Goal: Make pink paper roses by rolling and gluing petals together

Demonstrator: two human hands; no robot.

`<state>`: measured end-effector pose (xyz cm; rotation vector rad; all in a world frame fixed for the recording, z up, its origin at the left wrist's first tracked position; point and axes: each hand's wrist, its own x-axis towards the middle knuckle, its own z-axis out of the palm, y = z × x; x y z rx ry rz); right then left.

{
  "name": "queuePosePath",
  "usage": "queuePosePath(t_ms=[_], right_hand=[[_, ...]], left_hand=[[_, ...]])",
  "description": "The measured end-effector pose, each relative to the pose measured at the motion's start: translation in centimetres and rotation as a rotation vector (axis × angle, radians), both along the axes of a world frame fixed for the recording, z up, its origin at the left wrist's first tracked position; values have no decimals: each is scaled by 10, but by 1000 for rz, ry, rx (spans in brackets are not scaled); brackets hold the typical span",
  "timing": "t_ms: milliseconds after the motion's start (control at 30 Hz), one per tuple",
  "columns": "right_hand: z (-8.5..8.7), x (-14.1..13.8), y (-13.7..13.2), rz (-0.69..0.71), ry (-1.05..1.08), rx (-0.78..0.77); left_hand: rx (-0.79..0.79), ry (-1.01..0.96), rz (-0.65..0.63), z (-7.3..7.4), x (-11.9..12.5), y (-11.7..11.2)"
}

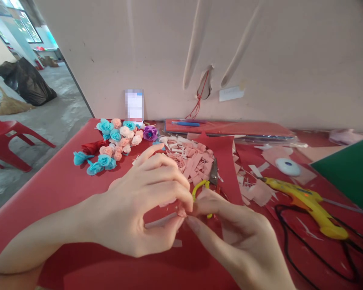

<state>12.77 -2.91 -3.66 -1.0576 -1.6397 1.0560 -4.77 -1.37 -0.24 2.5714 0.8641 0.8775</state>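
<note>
My left hand (148,197) pinches a small curled piece of pink paper (180,211) between thumb and forefinger, its other fingers bent above. From the other side, my right hand (242,229) has thumb and forefinger closed at the edge of the same piece; the fingertips partly hide it. Just beyond my hands lie scissors (200,186) with yellow handles, partly covered by my right hand. Behind them spreads a pile of cut pink paper strips (196,163). Left of the pile are several paper flowers (125,133) in blue, pink, red and purple.
A yellow glue gun (293,188) with a black cord (286,241) lies at right, near a white round object (287,166) and green sheet (351,173). A phone (134,104) leans on the back panel. Wrapped red paper (236,128) lies along it. A red chair (12,139) stands left.
</note>
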Motion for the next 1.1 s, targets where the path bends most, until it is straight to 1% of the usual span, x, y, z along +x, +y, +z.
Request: queuePosePath(t_ms=[100, 267, 433, 667, 767, 867, 933, 1000, 1100], right_hand=[[2, 0, -1, 62, -22, -85], [5, 1, 1, 193, -4, -300], [7, -1, 2, 301, 184, -574], [-1, -3, 4, 403, 452, -810], [-2, -4, 5, 412, 524, -900], [-2, -5, 5, 408, 514, -931], [-2, -6, 4, 377, 511, -932], [-2, -6, 2, 336, 541, -917], [-3, -4, 1, 269, 588, -861]], left_hand=[[-60, 1, -63, 1, -1, 0], [-110, -22, -149, 1, -1, 1], [-122, -45, -196, 1, 0, 4], [-68, -51, -274, 0, -1, 11], [-37, -50, -311, -1, -1, 14], [-3, -44, -341, -2, -2, 16], [15, -20, -341, -3, -4, 16], [3, -13, -316, -3, -5, 17], [-46, -54, -228, -6, -5, 18]])
